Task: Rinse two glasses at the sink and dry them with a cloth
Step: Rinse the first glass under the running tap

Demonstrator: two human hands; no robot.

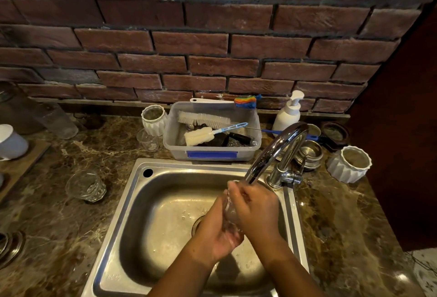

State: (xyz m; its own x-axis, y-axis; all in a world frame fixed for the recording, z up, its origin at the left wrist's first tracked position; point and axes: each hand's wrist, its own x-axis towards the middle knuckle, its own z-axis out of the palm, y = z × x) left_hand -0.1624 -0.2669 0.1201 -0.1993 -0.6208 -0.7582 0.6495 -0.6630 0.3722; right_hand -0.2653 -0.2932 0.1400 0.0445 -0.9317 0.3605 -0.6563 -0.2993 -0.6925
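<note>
Over the stainless steel sink (132, 204), both hands are wrapped around one clear glass (230, 211), held tilted just under the spout of the chrome faucet (275, 152). The left hand (217, 232) cups the glass from below and from its 8 o'clock side, fingers closed around the base; the right hand (254, 209) is clamped over it from the 3 o'clock side, fingers curled across the rim end nearest the spout. Only a strip of the glass shows between the two palms. The second glass (86, 186), clear and faceted, stands upright on the marble countertop (343, 221), well apart at 9 o'clock of the hands, just left of the sink's rim. At 12 o'clock, behind the basin, a clear plastic tub (212, 152) holds a white bottle brush (203, 119) and a sponge wand (198, 136). A white soap pump bottle (288, 113) stands at 1 o'clock, against the brick wall (189, 43).
</note>
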